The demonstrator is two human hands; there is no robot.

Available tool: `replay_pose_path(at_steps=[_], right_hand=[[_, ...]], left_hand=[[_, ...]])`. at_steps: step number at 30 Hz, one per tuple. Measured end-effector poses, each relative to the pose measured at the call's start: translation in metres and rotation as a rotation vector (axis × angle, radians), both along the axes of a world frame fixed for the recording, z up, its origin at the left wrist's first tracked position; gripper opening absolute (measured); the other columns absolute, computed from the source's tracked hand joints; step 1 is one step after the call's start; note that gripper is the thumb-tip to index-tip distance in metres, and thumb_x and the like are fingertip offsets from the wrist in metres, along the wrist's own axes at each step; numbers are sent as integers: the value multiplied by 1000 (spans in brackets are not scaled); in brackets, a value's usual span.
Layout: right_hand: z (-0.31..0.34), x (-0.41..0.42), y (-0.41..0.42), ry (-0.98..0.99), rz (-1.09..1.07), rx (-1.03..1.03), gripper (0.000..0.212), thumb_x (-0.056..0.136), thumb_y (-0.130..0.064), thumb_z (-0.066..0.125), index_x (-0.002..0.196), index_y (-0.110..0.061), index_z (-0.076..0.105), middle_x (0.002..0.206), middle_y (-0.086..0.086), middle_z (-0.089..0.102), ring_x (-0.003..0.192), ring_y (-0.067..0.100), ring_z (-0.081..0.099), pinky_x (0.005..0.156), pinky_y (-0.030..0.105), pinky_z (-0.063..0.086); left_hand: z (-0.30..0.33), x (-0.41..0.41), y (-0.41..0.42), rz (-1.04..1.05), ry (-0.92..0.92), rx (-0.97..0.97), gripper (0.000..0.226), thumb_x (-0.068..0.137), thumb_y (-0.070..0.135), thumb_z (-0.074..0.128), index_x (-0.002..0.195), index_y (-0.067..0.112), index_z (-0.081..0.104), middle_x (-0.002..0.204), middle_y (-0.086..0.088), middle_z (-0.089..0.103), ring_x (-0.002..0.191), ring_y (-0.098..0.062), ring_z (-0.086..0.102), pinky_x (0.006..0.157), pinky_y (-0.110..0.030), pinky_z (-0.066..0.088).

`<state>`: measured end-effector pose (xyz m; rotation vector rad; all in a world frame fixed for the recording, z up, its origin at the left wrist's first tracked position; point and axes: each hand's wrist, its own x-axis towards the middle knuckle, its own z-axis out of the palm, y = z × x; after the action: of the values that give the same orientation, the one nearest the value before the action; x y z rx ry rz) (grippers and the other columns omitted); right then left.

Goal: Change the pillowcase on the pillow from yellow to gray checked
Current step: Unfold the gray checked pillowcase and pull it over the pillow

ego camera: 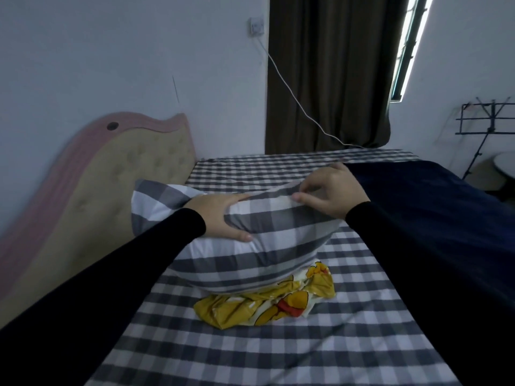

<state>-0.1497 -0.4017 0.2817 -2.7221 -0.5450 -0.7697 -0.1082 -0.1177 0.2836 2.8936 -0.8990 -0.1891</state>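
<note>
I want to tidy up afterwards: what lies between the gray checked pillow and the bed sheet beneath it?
In the head view, the crumpled yellow pillowcase lies between the pillow and the checked sheet.

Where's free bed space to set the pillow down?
Free: the checked sheet nearer than the yellow pillowcase, and the strip between headboard and navy blanket. Crowded: mid-bed, where both hands hold the pillow.

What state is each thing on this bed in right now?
Pillow: inside gray checked case, resting on the yellow case.
Yellow pillowcase: off, crumpled.
Left hand: gripping pillow.
Right hand: pinching the case's top edge.
Curtain: drawn.
Blue blanket: spread out.
</note>
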Motion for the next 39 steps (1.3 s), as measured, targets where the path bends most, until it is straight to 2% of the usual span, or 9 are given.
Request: replay_pose_path(at_steps=[3, 6, 15, 18, 22, 26, 29, 36, 39], right_hand=[[-14, -9, -14, 242, -26, 201, 76, 56, -86, 54, 107, -30, 66, 106, -12, 67, 98, 8, 61, 94, 34, 46], [-33, -11, -30, 436, 18, 520, 87, 45, -65, 82, 122, -33, 57, 113, -13, 63, 105, 6, 60, 93, 36, 53], [-50, 43, 19, 291, -13, 1079, 38, 66, -35, 85, 97, -27, 66, 97, -11, 72, 97, 8, 67, 89, 36, 54], [-43, 71, 25, 251, -114, 1126, 37, 73, -32, 81, 104, -27, 60, 101, -11, 66, 104, 16, 63, 88, 32, 50], [-45, 96, 34, 205, -264, 1184, 80, 79, -41, 73, 144, -14, 35, 139, 6, 51, 124, 23, 50, 106, 40, 41], [-51, 103, 53, 79, -290, 1304, 69, 91, -35, 61, 147, -15, 26, 143, 8, 45, 130, 23, 44, 105, 29, 35], [-53, 109, 53, 53, -291, 1299, 80, 87, -53, 56, 149, -14, 24, 148, 6, 41, 134, 22, 40, 108, 30, 33], [-61, 125, 28, 148, -189, 1193, 113, 51, -61, 70, 146, -22, 23, 133, -10, 40, 122, 10, 43, 99, 26, 37], [-66, 134, 16, 171, -182, 1179, 117, 54, -63, 64, 150, -20, 14, 135, -9, 36, 125, 9, 38, 100, 24, 33]], left_hand=[[6, 6, -1, 39, 12, -20, 112, 51, 86, 60, 147, 43, 22, 151, 12, 36, 135, -15, 39, 107, -30, 34], [11, 9, 2, 60, -4, -41, 110, 52, 84, 63, 146, 40, 27, 148, 11, 41, 131, -15, 44, 103, -28, 36], [11, 31, 65, 442, -453, -36, 101, 50, 98, 36, 124, 33, 56, 118, 3, 67, 111, -23, 57, 104, -43, 32], [2, 47, 116, 491, -294, -322, 98, 42, 98, 49, 118, 36, 60, 117, 4, 67, 105, -20, 60, 96, -41, 46], [-8, 57, 138, 498, 43, -862, 90, 25, 80, 76, 103, 39, 58, 106, 15, 63, 92, -3, 60, 72, -17, 49], [-27, 81, 118, 597, 9, -1100, 73, 68, 38, 83, 130, 12, 52, 131, -6, 57, 107, -14, 53, 88, -25, 42], [-32, 104, 95, 666, 36, -1273, 66, 79, 35, 73, 134, 8, 48, 132, -9, 55, 112, -17, 53, 88, -25, 39], [-50, 127, 61, 683, -30, -1424, 113, 58, 77, 66, 141, 5, 38, 141, -13, 47, 129, -28, 46, 108, -42, 38], [-65, 123, 52, 610, -38, -1474, 148, 27, 92, 61, 137, -4, 36, 135, -3, 42, 121, -16, 44, 97, -18, 41]])
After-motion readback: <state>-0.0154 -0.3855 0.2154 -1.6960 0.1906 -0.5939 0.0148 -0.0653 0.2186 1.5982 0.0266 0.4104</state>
